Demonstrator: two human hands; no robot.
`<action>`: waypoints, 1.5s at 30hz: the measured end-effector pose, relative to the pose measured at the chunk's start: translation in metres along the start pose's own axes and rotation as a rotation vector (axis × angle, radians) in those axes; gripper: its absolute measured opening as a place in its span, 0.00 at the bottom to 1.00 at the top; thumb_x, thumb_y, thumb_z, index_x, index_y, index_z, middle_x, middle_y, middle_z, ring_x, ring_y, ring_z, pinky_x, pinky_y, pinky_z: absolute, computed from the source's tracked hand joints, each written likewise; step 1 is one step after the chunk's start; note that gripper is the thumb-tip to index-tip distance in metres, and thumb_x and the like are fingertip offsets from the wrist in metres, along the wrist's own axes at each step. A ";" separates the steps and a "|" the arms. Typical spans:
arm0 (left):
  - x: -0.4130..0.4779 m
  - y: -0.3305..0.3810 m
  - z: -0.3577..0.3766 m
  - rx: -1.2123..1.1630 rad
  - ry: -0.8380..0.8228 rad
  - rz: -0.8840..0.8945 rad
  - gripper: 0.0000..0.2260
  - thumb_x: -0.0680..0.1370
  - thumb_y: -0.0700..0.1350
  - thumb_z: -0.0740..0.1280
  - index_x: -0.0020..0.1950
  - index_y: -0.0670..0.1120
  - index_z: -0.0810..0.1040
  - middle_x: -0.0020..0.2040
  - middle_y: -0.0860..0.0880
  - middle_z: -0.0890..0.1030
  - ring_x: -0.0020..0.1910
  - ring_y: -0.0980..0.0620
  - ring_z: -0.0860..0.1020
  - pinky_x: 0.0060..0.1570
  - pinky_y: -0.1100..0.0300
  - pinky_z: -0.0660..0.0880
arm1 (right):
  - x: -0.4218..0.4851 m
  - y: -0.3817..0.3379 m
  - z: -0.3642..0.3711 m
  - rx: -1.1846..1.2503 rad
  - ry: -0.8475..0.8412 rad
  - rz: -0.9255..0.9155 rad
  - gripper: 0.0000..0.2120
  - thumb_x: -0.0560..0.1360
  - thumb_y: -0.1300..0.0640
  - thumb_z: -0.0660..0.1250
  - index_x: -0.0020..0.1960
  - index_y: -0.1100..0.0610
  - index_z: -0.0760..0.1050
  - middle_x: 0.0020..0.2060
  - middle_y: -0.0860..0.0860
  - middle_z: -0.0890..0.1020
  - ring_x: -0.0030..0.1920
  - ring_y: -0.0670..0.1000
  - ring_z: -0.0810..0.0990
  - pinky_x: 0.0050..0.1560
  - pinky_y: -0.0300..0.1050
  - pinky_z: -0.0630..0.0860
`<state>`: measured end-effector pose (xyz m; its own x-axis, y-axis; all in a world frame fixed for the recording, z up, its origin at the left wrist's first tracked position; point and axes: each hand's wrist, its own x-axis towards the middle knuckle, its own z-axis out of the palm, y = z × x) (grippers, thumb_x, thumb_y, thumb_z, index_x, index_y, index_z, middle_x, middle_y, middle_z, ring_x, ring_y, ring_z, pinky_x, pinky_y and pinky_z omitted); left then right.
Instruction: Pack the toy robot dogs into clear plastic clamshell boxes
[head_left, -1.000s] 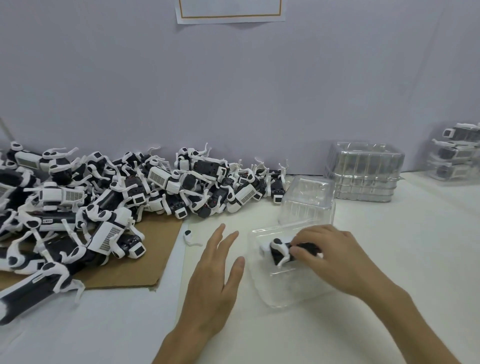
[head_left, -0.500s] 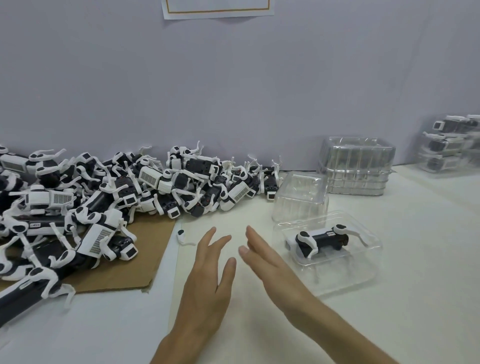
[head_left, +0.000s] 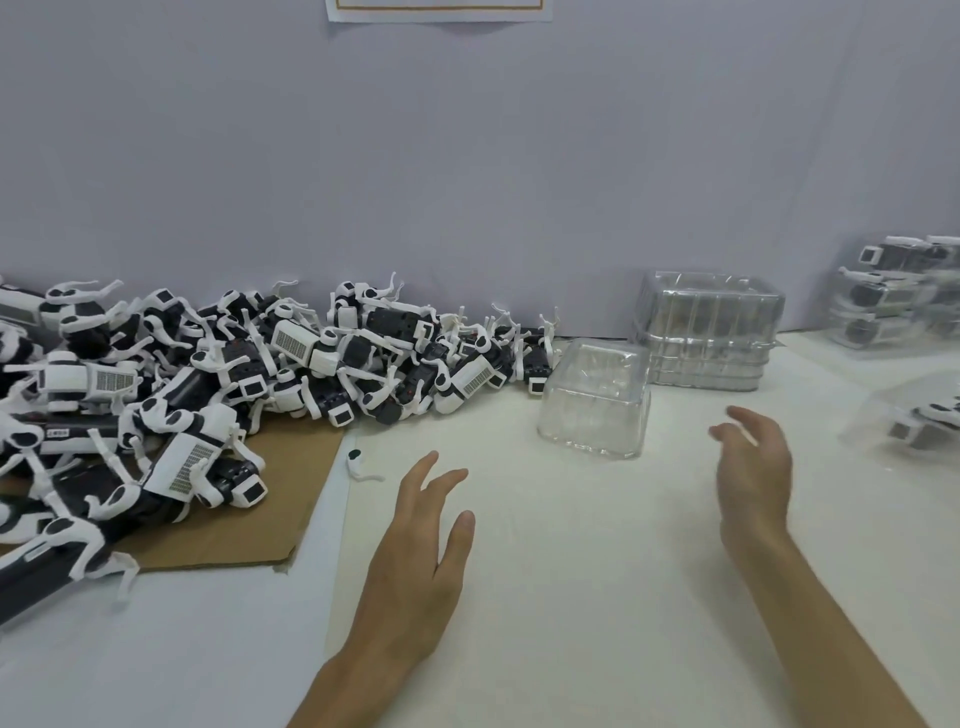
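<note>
Clear plastic marks the divide on this packing table (head_left: 571, 597). At the far right a few filled clamshell boxes (head_left: 893, 296) are stacked against the wall, and one more boxed dog (head_left: 914, 426), blurred, sits near the right edge. On the left, a large heap of toy robot dogs (head_left: 260, 374) lies unpacked across a cardboard sheet (head_left: 249, 519). One empty clamshell box (head_left: 595, 400) waits between that heap and a stack of unused boxes (head_left: 709, 332). By this count the job looks barely begun, with most dogs yet to be boxed. Both hands hold nothing. The left hand (head_left: 415, 561) hovers low over the table, fingers straight and spread, pointing toward the heap. The right hand (head_left: 753, 467) is raised on edge just right of the empty box, fingers loosely bent and released.
</note>
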<state>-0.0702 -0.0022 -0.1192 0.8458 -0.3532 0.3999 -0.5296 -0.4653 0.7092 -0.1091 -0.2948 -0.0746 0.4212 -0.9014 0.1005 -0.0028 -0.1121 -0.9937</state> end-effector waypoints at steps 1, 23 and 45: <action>-0.001 0.000 0.000 0.005 -0.010 -0.005 0.20 0.80 0.61 0.53 0.71 0.61 0.69 0.76 0.69 0.56 0.56 0.83 0.64 0.53 0.72 0.64 | -0.006 0.001 0.008 -0.041 -0.093 -0.081 0.16 0.78 0.63 0.65 0.64 0.53 0.76 0.62 0.49 0.78 0.66 0.54 0.75 0.63 0.48 0.70; 0.012 0.006 -0.015 -0.493 -0.015 -0.360 0.11 0.84 0.45 0.60 0.54 0.53 0.82 0.51 0.58 0.85 0.49 0.58 0.82 0.42 0.71 0.72 | -0.016 -0.033 0.060 -0.480 -0.464 -0.837 0.21 0.70 0.64 0.77 0.60 0.54 0.77 0.50 0.41 0.80 0.55 0.48 0.80 0.62 0.49 0.70; 0.009 0.029 -0.029 -0.984 0.019 -0.260 0.05 0.74 0.43 0.73 0.48 0.47 0.87 0.44 0.40 0.86 0.43 0.45 0.86 0.41 0.59 0.81 | -0.113 -0.019 0.044 0.016 -0.971 -0.525 0.18 0.70 0.46 0.78 0.55 0.48 0.76 0.50 0.44 0.84 0.56 0.45 0.82 0.57 0.35 0.73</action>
<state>-0.0766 0.0045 -0.0780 0.9325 -0.3198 0.1679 -0.0478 0.3515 0.9350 -0.1165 -0.1727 -0.0695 0.8999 -0.0306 0.4351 0.3937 -0.3726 -0.8403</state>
